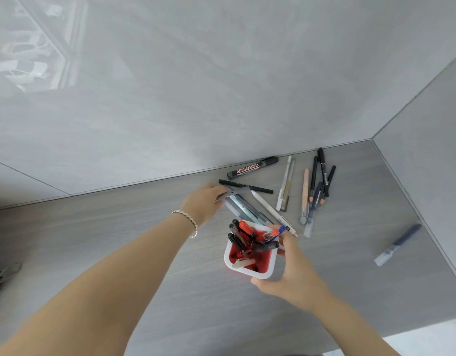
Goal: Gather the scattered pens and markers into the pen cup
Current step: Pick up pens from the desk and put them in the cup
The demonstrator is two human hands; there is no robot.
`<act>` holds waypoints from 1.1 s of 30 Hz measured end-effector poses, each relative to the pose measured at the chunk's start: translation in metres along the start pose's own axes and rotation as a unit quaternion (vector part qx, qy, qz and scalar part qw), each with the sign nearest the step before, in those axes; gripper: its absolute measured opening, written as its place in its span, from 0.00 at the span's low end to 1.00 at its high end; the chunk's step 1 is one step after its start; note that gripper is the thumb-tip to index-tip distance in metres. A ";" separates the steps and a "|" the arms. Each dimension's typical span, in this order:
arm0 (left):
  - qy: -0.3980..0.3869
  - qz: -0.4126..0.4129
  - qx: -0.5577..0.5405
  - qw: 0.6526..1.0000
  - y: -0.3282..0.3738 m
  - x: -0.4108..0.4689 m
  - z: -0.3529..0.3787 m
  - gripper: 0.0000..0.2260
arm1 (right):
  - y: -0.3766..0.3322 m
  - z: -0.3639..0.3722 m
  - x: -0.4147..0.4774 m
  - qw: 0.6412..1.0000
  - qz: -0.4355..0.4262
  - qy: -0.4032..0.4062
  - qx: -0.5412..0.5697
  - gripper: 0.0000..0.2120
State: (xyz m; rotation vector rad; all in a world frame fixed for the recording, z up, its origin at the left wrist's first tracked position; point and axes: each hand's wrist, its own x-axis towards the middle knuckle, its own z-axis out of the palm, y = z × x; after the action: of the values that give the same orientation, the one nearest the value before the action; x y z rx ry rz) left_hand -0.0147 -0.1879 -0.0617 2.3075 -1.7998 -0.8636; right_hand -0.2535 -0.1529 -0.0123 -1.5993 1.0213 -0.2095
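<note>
A white pen cup [250, 269] with a red inside stands on the grey table and holds several pens and markers, one with an orange cap. My right hand [291, 273] wraps around its right side and front corner. My left hand [205, 202] reaches past the cup and closes its fingers on a grey pen [234, 193] at the edge of a small pile of pens. Behind lie a black whiteboard marker [252, 167] and a thin black pen [246, 186]. More pens [315, 187] lie scattered to the right, and a grey marker [397, 244] lies alone far right.
The grey table [119, 227] meets a glossy grey wall [196, 98] at the back and another wall on the right, forming a corner. A grey zipper pull [4, 274] lies at the left edge. The table's front edge [391, 330] shows at lower right.
</note>
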 end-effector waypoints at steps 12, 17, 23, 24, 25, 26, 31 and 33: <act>0.122 -0.072 -0.234 0.962 -0.003 -0.096 -0.041 0.09 | 0.000 0.000 -0.002 1.000 -0.002 0.000 -0.004 0.32; 0.177 0.013 -0.494 0.851 0.064 -0.147 -0.062 0.04 | -0.001 0.000 -0.003 1.000 -0.002 -0.002 -0.006 0.32; 0.113 -0.034 -0.522 0.845 0.097 -0.149 -0.027 0.05 | 0.003 0.002 -0.003 1.000 -0.004 0.000 0.004 0.34; 0.111 -0.040 -0.508 0.853 0.096 -0.148 -0.023 0.04 | 0.004 0.002 -0.003 1.000 -0.004 0.000 0.008 0.34; 0.117 -0.044 -0.494 0.861 0.095 -0.147 -0.018 0.05 | 0.005 0.003 -0.003 1.000 -0.005 0.000 0.010 0.34; 0.125 -0.047 -0.486 0.863 0.094 -0.147 -0.015 0.07 | 0.006 0.003 -0.002 1.000 -0.006 0.002 0.010 0.34; 0.136 -0.044 -0.478 0.867 0.086 -0.160 -0.016 0.23 | 0.009 0.006 -0.002 1.000 -0.020 0.011 0.001 0.36; 0.110 -0.051 -0.471 0.874 0.082 -0.167 -0.020 0.24 | 0.009 0.005 -0.001 1.000 -0.028 0.010 0.002 0.35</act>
State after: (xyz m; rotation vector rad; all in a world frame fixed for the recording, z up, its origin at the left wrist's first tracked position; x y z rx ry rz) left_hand -0.1004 -0.0647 0.0506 1.7348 -0.8385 -1.0987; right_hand -0.2556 -0.1477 -0.0214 -1.6260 0.9919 -0.2650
